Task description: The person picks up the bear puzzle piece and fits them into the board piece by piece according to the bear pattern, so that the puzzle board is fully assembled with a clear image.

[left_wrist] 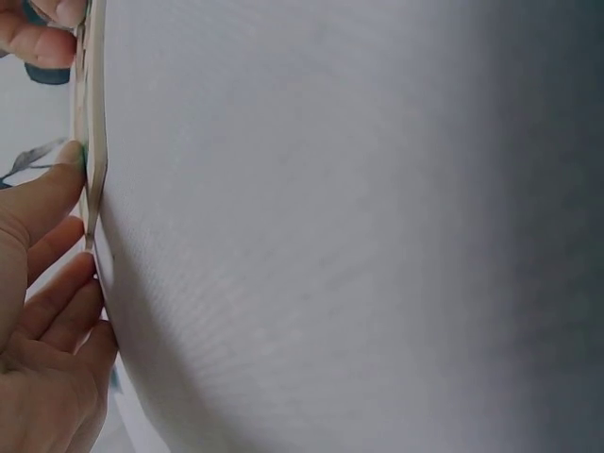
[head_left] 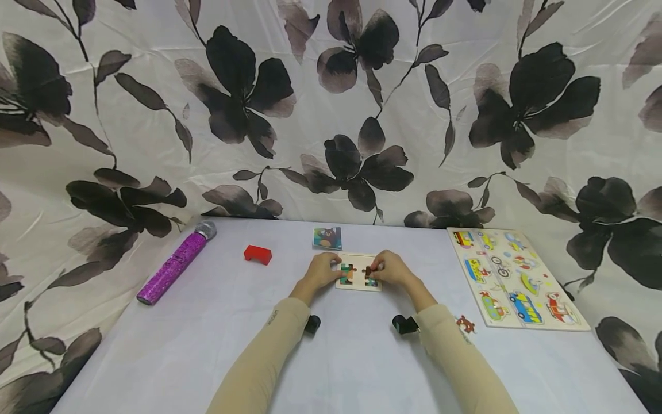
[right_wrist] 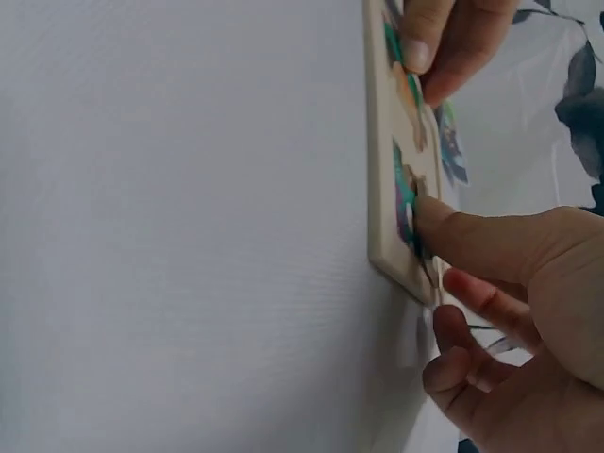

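Observation:
A small wooden jigsaw board lies flat on the white table, with colourful pieces in its left and right parts and a bare pale gap between. My left hand grips the board's left edge, its thumb on top and fingers along the side. On the right part, my right hand pinches a dark brown puzzle piece. The right wrist view shows the right thumb on the pieces; the forefinger's tip is hidden there. A picture card of a brown animal lies just behind the board.
A loose brown puzzle piece lies beside the right sleeve. Farther right is a large vehicle puzzle board. A red block and a purple glittery microphone lie to the left. A floral cloth hangs behind the table.

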### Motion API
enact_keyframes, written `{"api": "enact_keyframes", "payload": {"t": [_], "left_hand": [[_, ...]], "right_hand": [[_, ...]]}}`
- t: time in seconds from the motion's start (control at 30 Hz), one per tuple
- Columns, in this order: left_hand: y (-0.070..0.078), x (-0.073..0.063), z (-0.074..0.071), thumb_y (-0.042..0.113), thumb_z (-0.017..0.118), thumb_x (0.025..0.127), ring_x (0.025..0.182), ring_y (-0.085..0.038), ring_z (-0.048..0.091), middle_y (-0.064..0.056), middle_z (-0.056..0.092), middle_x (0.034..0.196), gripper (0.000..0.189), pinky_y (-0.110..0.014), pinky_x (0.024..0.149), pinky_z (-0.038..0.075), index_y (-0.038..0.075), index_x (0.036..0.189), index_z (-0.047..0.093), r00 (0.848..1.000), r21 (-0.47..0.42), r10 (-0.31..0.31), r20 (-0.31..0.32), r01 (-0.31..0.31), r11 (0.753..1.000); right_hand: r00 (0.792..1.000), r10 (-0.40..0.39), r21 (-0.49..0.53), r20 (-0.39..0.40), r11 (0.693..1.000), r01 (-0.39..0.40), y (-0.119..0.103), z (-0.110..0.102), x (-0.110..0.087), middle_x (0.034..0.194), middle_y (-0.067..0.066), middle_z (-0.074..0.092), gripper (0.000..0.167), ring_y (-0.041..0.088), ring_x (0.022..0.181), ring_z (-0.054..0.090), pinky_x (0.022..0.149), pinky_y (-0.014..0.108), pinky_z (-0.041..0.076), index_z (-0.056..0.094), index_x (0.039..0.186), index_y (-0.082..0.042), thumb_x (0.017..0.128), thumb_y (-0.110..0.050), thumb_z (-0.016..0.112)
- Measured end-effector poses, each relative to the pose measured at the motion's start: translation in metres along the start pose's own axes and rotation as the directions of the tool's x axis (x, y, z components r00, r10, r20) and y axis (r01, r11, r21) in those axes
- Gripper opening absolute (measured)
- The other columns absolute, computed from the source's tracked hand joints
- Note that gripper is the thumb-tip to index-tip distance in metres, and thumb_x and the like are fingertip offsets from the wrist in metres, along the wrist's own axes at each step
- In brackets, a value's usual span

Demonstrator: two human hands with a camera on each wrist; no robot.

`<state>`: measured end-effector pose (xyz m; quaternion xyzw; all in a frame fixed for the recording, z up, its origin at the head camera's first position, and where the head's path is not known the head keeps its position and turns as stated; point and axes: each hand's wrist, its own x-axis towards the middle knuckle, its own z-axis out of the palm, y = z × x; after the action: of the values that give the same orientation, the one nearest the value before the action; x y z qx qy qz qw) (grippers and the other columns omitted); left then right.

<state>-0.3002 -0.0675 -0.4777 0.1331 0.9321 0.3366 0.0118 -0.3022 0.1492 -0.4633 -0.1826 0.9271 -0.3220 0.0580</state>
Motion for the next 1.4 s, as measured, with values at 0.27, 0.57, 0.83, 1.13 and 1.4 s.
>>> {"api": "enact_keyframes", "payload": {"t": [0.27, 0.57, 0.83, 1.13, 1.4], "left_hand": [[0.000, 0.002, 0.002, 0.017, 0.075, 0.080, 0.121, -0.032, 0.051, -0.017, 0.059, 0.124, 0.038, -0.041, 0.105, 0.039, 0.000, 0.112, 0.064, 1.000, -0.011, -0.014, 0.006, 0.014, 1.000], [0.002, 0.003, 0.000, 0.017, 0.075, 0.080, 0.121, -0.032, 0.051, -0.017, 0.060, 0.124, 0.038, -0.041, 0.104, 0.039, -0.001, 0.111, 0.065, 1.000, -0.006, -0.009, 0.002, 0.009, 1.000], [0.003, 0.004, -0.002, 0.018, 0.075, 0.080, 0.121, -0.034, 0.050, -0.018, 0.059, 0.124, 0.039, -0.042, 0.105, 0.038, -0.002, 0.111, 0.064, 1.000, -0.006, 0.004, 0.001, -0.004, 1.000], [0.000, 0.002, -0.001, 0.018, 0.076, 0.078, 0.118, -0.034, 0.052, -0.019, 0.060, 0.121, 0.039, -0.043, 0.104, 0.040, -0.003, 0.109, 0.065, 1.000, 0.003, 0.019, -0.018, -0.019, 1.000], [0.000, -0.002, 0.002, 0.016, 0.075, 0.080, 0.117, -0.036, 0.053, -0.020, 0.061, 0.118, 0.035, -0.045, 0.102, 0.041, -0.004, 0.107, 0.065, 0.998, -0.007, 0.053, -0.024, -0.053, 0.999]], "right_hand": [[0.996, -0.089, -0.043, 0.000, 0.995, 0.089, 0.000, 0.003, -0.003, 0.097, 0.014, 0.066, 0.014, 0.016, 0.075, 0.055, 0.068, 0.031, 0.049, 0.067, 0.097, 0.004, 0.084, -0.001, 0.067], [0.975, -0.222, -0.078, 0.024, 0.972, 0.224, 0.002, 0.003, -0.009, 0.099, 0.015, 0.063, 0.018, 0.019, 0.079, 0.056, 0.066, 0.028, 0.049, 0.069, 0.103, 0.005, 0.087, 0.001, 0.062], [0.972, -0.236, -0.121, 0.005, 0.964, 0.235, -0.001, 0.004, -0.011, 0.095, 0.012, 0.063, 0.014, 0.022, 0.085, 0.059, 0.073, 0.033, 0.053, 0.072, 0.097, 0.003, 0.084, 0.003, 0.065], [0.980, -0.178, -0.020, -0.089, 0.984, 0.177, 0.006, 0.011, -0.009, 0.099, 0.012, 0.066, 0.006, 0.014, 0.076, 0.055, 0.062, 0.023, 0.045, 0.073, 0.086, 0.000, 0.083, -0.003, 0.069], [0.988, -0.128, 0.016, -0.084, 0.991, 0.129, 0.011, 0.011, -0.009, 0.097, 0.012, 0.067, 0.012, 0.010, 0.067, 0.047, 0.058, 0.022, 0.041, 0.072, 0.094, 0.001, 0.082, -0.002, 0.069]]}}
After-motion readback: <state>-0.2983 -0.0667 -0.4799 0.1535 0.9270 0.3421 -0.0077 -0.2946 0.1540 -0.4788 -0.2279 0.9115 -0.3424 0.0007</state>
